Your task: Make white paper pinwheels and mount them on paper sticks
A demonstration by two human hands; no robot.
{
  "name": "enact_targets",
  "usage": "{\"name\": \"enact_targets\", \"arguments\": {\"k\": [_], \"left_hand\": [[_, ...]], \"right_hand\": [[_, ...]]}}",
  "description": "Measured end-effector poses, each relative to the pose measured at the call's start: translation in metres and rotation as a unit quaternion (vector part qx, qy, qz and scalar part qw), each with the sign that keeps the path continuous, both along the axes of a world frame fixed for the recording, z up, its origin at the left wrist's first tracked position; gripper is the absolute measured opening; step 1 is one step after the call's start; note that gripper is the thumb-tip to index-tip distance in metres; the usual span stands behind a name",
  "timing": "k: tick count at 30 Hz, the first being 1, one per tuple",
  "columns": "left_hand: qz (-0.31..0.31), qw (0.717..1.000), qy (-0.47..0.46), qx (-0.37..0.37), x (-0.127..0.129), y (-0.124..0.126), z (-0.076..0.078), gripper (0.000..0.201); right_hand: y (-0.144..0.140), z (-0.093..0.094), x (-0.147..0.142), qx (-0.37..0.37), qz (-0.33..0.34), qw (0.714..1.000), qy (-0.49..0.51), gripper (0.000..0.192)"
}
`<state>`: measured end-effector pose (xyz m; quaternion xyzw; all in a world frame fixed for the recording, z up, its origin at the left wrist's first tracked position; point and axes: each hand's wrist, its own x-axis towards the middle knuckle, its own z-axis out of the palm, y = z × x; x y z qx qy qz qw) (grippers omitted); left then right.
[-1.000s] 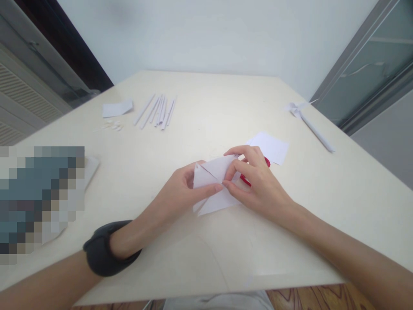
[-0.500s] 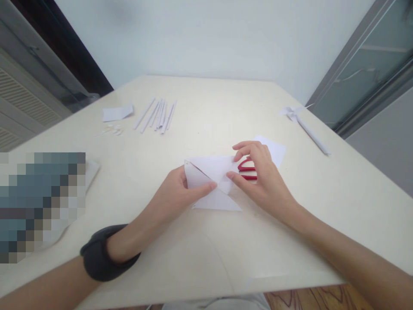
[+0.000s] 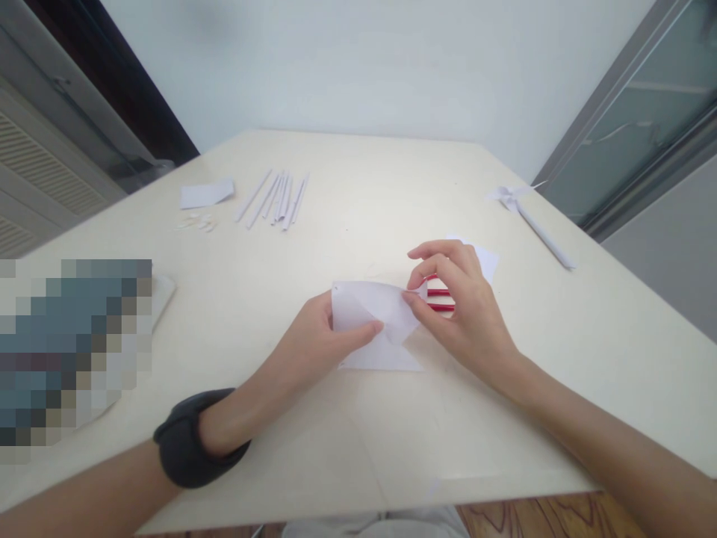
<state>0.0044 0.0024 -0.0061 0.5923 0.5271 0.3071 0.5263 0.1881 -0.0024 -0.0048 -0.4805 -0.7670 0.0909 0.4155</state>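
Observation:
A white sheet of paper [image 3: 364, 302] with slits cut in from its corners is held just above the table in front of me. My left hand [image 3: 330, 329] grips its left side, thumb on top near the middle and fingers hidden underneath. With thumb and index finger, my right hand [image 3: 448, 291] pinches the paper's upper right edge, which curls up there. Behind the right hand lie scissors with red handles [image 3: 440, 293], partly covered by the hand and the paper.
Another white paper [image 3: 487, 261] lies beyond my right hand. A paper pinwheel [image 3: 509, 197] on a rolled stick rests at the right. Several thin paper rolls [image 3: 277, 198], a folded paper [image 3: 206, 194] and small white bits [image 3: 202, 222] lie back left. A pixelated object [image 3: 72, 344] is at the left edge.
My right thumb and index finger have closed on the paper's upper right edge, which now bends upward. The slit at the upper left looks closed over.

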Motion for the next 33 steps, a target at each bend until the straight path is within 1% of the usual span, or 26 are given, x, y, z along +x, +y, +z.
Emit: {"name": "enact_targets", "arguments": {"k": [4,7,10,13,17,19,22,28,33], "left_hand": [[0.007,1.000,0.010,0.016,0.001,0.000,0.003,0.028],[0.004,0.999,0.009,0.037,0.002,0.000,0.005,0.021],[0.004,0.999,0.012,0.047,0.002,0.000,0.004,0.018],[0.001,0.999,0.010,0.051,0.001,0.001,0.001,0.019],[-0.018,0.999,0.006,0.044,-0.003,0.002,-0.005,0.026],[-0.023,0.999,0.006,0.038,-0.004,0.003,-0.007,0.027],[-0.021,0.999,-0.006,0.032,-0.004,0.003,-0.008,0.028],[-0.014,0.997,-0.072,0.002,-0.004,0.002,-0.008,0.029],[-0.024,0.990,-0.137,-0.019,-0.003,0.004,-0.010,0.026]], "right_hand": [[-0.004,0.000,-0.003,0.018,0.009,1.000,-0.004,0.008],[-0.008,-0.001,-0.003,0.068,0.015,0.997,-0.031,0.008],[-0.009,-0.003,-0.004,0.124,0.035,0.989,-0.069,0.012],[-0.010,-0.007,-0.005,0.156,0.046,0.982,-0.099,0.015],[-0.009,-0.013,-0.007,0.196,0.017,0.970,-0.142,0.014],[-0.009,-0.015,-0.007,0.207,0.005,0.964,-0.168,0.014],[-0.008,-0.017,-0.007,0.206,0.012,0.958,-0.198,0.015],[-0.005,-0.017,-0.005,0.190,0.035,0.962,-0.193,0.015],[-0.002,-0.021,-0.006,0.242,0.028,0.951,-0.190,0.014]]}}
